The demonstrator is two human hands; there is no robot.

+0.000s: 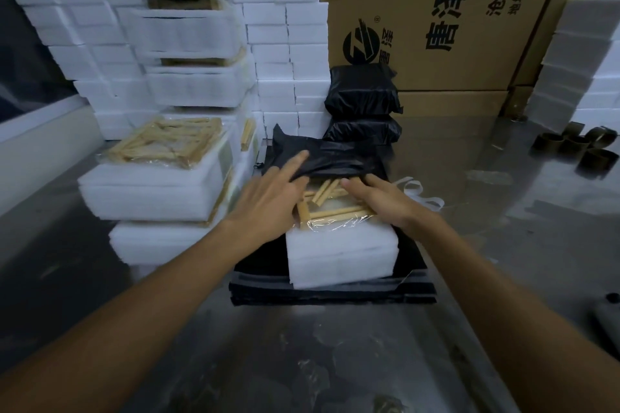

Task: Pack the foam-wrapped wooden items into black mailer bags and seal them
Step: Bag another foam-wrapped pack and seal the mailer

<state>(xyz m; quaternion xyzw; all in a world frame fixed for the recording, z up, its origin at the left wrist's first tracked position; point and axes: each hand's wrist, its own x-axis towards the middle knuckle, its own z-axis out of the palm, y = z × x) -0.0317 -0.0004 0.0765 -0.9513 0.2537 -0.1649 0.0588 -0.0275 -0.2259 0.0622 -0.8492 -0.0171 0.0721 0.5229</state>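
Observation:
A foam-wrapped wooden item (342, 251) lies on a stack of flat black mailer bags (332, 295) in the middle of the table. Its far end sits inside the mouth of a black mailer bag (335, 157). My left hand (271, 201) lies on the bag's left edge, index finger stretched out on top and thumb at the rim. My right hand (382, 194) rests with straight fingers on the wooden sticks under clear film, at the bag's opening. Two packed black bags (362, 90) are stacked behind.
Foam-wrapped items (157, 178) are piled at the left, with tall stacks of white foam blocks (285, 43) behind. Cardboard boxes (436, 10) stand at the back. Empty tape cores (577, 147) lie at the right, and peeled white strips (419, 194) beside my right hand.

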